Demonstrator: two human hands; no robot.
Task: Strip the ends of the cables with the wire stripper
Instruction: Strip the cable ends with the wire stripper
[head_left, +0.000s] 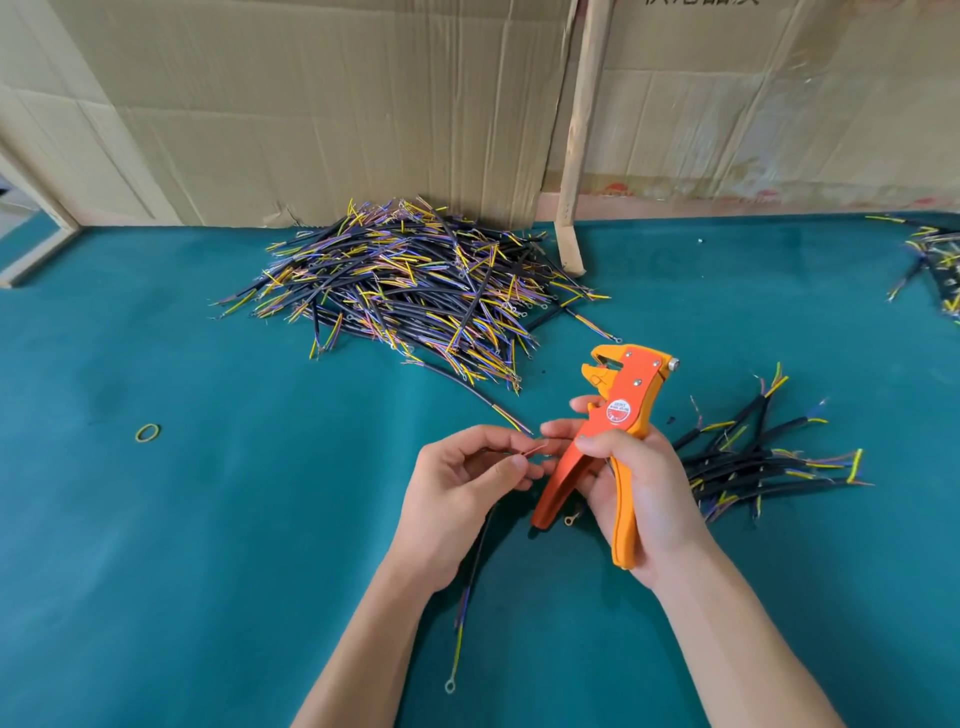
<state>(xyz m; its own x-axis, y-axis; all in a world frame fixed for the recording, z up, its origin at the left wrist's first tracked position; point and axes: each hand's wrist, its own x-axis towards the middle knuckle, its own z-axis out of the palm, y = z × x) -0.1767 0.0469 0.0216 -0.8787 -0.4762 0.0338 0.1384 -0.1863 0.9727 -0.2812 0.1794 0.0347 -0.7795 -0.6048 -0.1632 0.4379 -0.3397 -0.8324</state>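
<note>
Bench (156, 519): flat surface covered in teal-green felt-like cloth, backed at the far edge by flattened brown cardboard sheets (311, 104) standing upright, with a bare wooden slat (582, 135) leaning against them.

Wire stripper (613, 431): orange plastic-bodied hand tool with yellow-orange lower handle, metal rivets and a round red-and-white label. Held in the right hand (639, 483), head pointing far and slightly left, its mouth parted. The right hand's fingers curl round the handles, thumb across the near face of the body.

Cable in hand (480, 545): black-sheathed length with purple and yellow-green inner cores, hanging from the left hand (457, 488) toward the near edge and ending in a small metal ring terminal (450, 687) lying on the cloth. Its upper end is a thin reddish core (532, 449), pinched between the left thumb and forefinger, the tip reaching the right fingertips just left of the stripper's body.

Large heap of cables (415, 280): black sheaths, yellow, purple and copper-coloured ends, piled at far centre against the cardboard. One loose cable (467, 387) trails from it toward the hands.

Small bundle of cables (758, 457): same kind, lying just right of the right hand.

Further cables (935, 265): partly visible at the far right edge.

Yellow-green rubber band (147, 432): small loop lying alone at left, well apart from the hands.
</note>
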